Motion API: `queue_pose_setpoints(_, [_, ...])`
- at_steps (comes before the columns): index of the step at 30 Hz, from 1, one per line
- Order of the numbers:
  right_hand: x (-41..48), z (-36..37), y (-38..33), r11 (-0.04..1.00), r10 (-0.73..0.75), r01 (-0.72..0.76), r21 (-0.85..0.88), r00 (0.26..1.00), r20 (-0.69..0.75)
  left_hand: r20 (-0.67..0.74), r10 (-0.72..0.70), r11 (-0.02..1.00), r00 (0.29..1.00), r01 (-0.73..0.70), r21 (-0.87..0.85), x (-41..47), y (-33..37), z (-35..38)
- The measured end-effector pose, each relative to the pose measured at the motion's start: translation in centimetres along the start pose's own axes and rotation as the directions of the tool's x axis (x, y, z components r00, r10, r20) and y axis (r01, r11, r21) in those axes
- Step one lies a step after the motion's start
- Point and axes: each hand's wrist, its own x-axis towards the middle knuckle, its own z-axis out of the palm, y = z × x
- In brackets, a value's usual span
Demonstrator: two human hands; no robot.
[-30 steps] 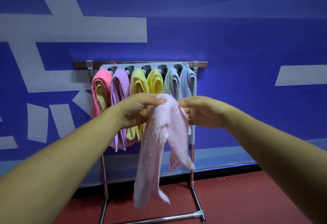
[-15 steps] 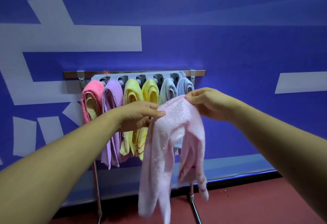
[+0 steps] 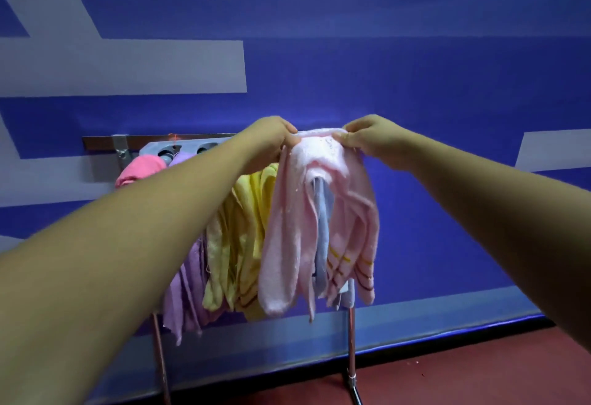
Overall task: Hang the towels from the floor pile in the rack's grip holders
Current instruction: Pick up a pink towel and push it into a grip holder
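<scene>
Pale pink fluffy terry towel (image 3: 319, 212) hangs bunched from its top fold, held up at rack height btwn both hands. It has a loopy nap, soft rounded folds & a lower hem w/ thin yellow & brown woven stripes. Left hand (image 3: 271, 142) pinches the fold's left end, thumb on top, fingers curled under. Right hand (image 3: 374, 140) pinches the right end the same way. The hands are near each other w/ a short span of fold stretched btwn them. The rest of the cloth drops straight down below them, in front of the rack's right end.

Rack: grey plastic holder strip (image 3: 188, 148) w/ round openings, on a flat brown top bar (image 3: 99, 142) w/ a metal bracket, & a slim shiny metal tube leg (image 3: 351, 340). Hanging from it, left to right: hot-pink terry towel (image 3: 140, 169), lilac towel (image 3: 182, 292) w/ loose thread ends, yellow towels (image 3: 243, 228) w/ striped hems, & a light blue towel (image 3: 321, 228) showing btwn the pink towel's folds. Can't tell whether the pale pink towel touches a holder, since hands & cloth cover that part.

Behind: smooth blue wall (image 3: 415, 68) w/ pale blocky shapes; dull red floor (image 3: 447, 372)
</scene>
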Motion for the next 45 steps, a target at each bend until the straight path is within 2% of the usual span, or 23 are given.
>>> queue_pose_setpoints(1, [1.1, 0.2, 0.1, 0.999, 0.016, -0.017, -0.045, 1.0, -0.01, -0.017, 0.027, 0.985, 1.0, -0.023, 0.174, 1.0, 0.1, -0.2])
queue_pose_setpoints(3, [3.1, 0.6, 0.2, 0.995, 0.051, -0.051, -0.089, 0.999, 0.008, -0.032, 0.053, 0.86, 0.998, -0.03, 0.51, 2.7, -0.2, -0.6])
queue_pose_setpoints(5, [4.7, 1.0, 0.5, 0.986, 0.092, -0.088, -0.145, 0.996, 0.022, 0.001, 0.007, 0.759, 1.0, -0.006, 0.651, 4.0, -0.7, -1.1])
queue_pose_setpoints(7, [6.1, 1.3, 0.6, 0.967, 0.14, -0.128, -0.218, 0.989, 0.04, 0.056, -0.039, 0.685, 0.998, -0.015, 0.728, 5.1, -1.3, -1.5])
queue_pose_setpoints(9, [7.3, 1.6, 0.2, 0.952, 0.163, -0.142, -0.27, 0.985, 0.057, 0.056, -0.045, 0.661, 0.997, -0.012, 0.75, 6.3, -1.7, -1.7])
queue_pose_setpoints(11, [8.8, 2.2, 0.0, 0.962, 0.163, -0.159, -0.221, 0.987, 0.001, 0.002, -0.006, 0.717, 1.0, 0.003, 0.697, 7.5, -2.3, -1.9])
queue_pose_setpoints(13, [10.3, 3.2, 0.4, 0.967, 0.137, -0.161, -0.196, 0.982, -0.128, -0.08, 0.034, 0.739, 0.996, 0.029, 0.673, 8.5, -3.1, -1.9])
queue_pose_setpoints(16, [11.4, 5.3, 1.7, 0.922, 0.048, -0.145, -0.36, 0.963, -0.265, -0.058, 0.095, 0.559, 0.994, -0.005, 0.829, 9.3, -4.8, -0.9])
queue_pose_setpoints(19, [10.4, 6.7, 2.1, 0.88, -0.061, -0.056, -0.472, 0.972, -0.229, -0.077, 0.19, 0.361, 0.979, 0.004, 0.933, 8.9, -5.9, 0.5])
queue_pose_setpoints(21, [9.3, 6.8, 2.2, 0.873, -0.108, -0.007, -0.487, 0.972, -0.207, -0.11, 0.32, 0.266, 0.941, 0.022, 0.964, 8.5, -6.6, 0.7])
queue_pose_setpoints(22, [8.6, 6.8, 2.3, 0.88, -0.119, 0.01, -0.474, 0.973, -0.2, -0.115, 0.36, 0.269, 0.926, 0.015, 0.963, 8.2, -7.0, 0.7])
queue_pose_setpoints(24, [7.9, 7.0, 2.9, 0.913, -0.1, 0.021, -0.407, 0.98, -0.172, -0.125, 0.419, 0.342, 0.899, -0.029, 0.939, 7.3, -7.4, 0.8])
queue_pose_setpoints(27, [6.9, 7.8, 4.4, 0.972, -0.033, 0.009, -0.234, 0.995, -0.098, -0.106, 0.385, 0.417, 0.917, -0.07, 0.906, 5.5, -7.0, 1.9])
queue_pose_setpoints(28, [6.5, 7.8, 4.9, 0.983, -0.026, 0.007, -0.184, 0.995, -0.099, -0.098, 0.346, 0.465, 0.933, -0.08, 0.882, 4.9, -6.8, 2.4])
queue_pose_setpoints(31, [4.8, 7.9, 6.0, 0.998, -0.04, 0.038, -0.045, 0.998, -0.052, -0.112, 0.195, 0.73, 0.974, -0.068, 0.68, 3.5, -6.9, 3.5])
queue_pose_setpoints(33, [4.0, 8.5, 6.6, 0.991, -0.123, 0.121, -0.059, 0.992, -0.017, -0.112, 0.136, 0.843, 0.984, -0.056, 0.535, 3.0, -7.9, 3.6])
queue_pose_setpoints(35, [3.2, 9.2, 6.9, 0.983, -0.167, 0.163, -0.087, 0.985, -0.037, -0.108, 0.116, 0.897, 0.987, -0.058, 0.437, 2.6, -9.1, 3.5])
queue_pose_setpoints(36, [2.9, 9.5, 6.9, 0.987, -0.157, 0.155, -0.049, 0.987, -0.045, -0.109, 0.126, 0.921, 0.986, -0.075, 0.383, 2.4, -9.5, 3.6])
queue_pose_setpoints(38, [2.4, 9.6, 7.1, 0.983, -0.091, 0.096, 0.153, 0.995, -0.038, -0.118, 0.133, 0.962, 0.984, -0.1, 0.253, 2.5, -10.1, 4.2])
queue_pose_setpoints(40, [2.2, 9.9, 7.6, 0.932, 0.039, -0.041, 0.36, 0.999, 0.012, -0.16, 0.1, 0.988, 0.982, -0.078, 0.136, 2.8, -10.6, 5.1])
queue_pose_setpoints(41, [2.2, 10.0, 8.0, 0.907, 0.09, -0.094, 0.411, 0.996, 0.029, -0.181, 0.064, 0.996, 0.981, -0.052, 0.072, 2.9, -10.9, 5.4])
queue_pose_setpoints(43, [2.0, 10.2, 8.7, 0.91, 0.121, -0.126, 0.395, 0.992, 0.037, -0.188, -0.016, 1.0, 0.982, 0.011, -0.028, 2.9, -11.7, 5.8])
queue_pose_setpoints(45, [1.2, 10.3, 8.8, 0.953, 0.061, -0.063, 0.297, 0.998, 0.015, -0.126, -0.001, 1.0, 0.992, 0.004, 0.024, 2.4, -12.7, 6.0])
